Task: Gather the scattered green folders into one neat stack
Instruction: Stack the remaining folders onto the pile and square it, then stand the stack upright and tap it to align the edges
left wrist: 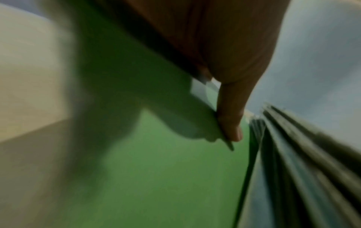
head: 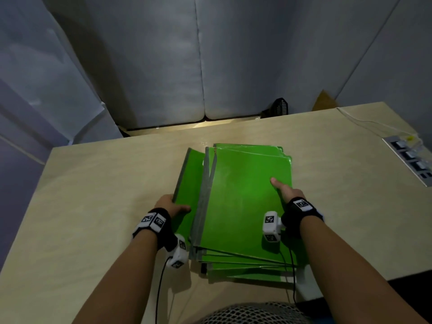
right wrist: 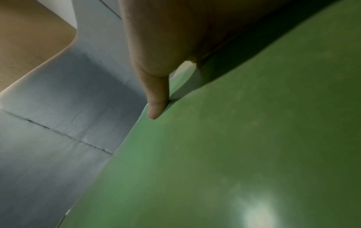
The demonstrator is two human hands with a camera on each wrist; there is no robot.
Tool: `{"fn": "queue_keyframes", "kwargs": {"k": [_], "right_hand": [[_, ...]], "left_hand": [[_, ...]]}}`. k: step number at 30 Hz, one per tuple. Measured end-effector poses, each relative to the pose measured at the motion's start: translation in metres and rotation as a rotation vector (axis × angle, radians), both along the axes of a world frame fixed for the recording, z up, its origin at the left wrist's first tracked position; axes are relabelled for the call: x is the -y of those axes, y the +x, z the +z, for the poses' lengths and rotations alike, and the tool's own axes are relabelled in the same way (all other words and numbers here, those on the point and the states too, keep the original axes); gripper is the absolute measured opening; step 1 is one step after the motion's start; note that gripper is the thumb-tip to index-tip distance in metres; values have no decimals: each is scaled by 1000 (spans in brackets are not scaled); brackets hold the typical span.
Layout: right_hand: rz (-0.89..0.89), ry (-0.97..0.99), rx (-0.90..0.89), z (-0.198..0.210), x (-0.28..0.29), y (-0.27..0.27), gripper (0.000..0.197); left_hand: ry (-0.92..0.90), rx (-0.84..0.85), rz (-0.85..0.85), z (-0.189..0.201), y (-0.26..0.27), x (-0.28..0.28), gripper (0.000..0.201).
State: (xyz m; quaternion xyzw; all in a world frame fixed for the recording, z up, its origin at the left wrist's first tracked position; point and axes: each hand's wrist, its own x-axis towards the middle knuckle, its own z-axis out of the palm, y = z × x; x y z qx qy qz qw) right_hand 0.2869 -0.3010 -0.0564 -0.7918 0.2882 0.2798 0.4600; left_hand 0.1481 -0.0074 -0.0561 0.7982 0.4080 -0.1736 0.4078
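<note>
Squaring a fanned pile of folders at mid-table.
Left hand (head: 171,204) pinches the raised loose folder (head: 189,183) at the pile's (head: 247,206) left edge, probably to tuck it in; right hand (head: 286,191) steadies the top, thumb out, other fingers hidden.

Bare table (head: 93,206) left of the folder stack (head: 247,206); power strip (head: 411,157) at far right edge
</note>
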Motion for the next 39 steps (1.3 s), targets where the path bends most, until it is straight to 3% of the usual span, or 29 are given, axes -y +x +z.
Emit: {"fn": "queue_keyframes", "kwargs": {"k": [2,9,17,20,23,26,29,33,36,39], "right_hand": [[29,-19,-7,1,0,2,106],[60,-48,-28,3,3,3,102],[65,-78,-34,2,9,2,101],[64,-97,-22,5,7,1,100],[78,-102,-28,8,7,-1,107],[59,-78,-41,15,6,-5,109],[12,-17,-32,22,9,-5,108],[-48,210,-54,18,16,-6,132],[-38,237,-69,20,15,-13,139],[-10,157,-55,20,13,-14,127]], "left_hand": [[49,11,-49,20,12,-5,39],[499,-46,-367,121,58,-30,32],[645,31,-430,190,55,-31,45],[544,229,-302,223,52,-40,35],[182,472,-90,242,52,-47,21],[-37,526,-35,213,54,-35,10],[-153,425,-115,139,51,-10,38],[118,141,-303,53,42,24,52],[135,65,-351,20,39,41,61],[57,12,-400,6,46,50,78]]}}
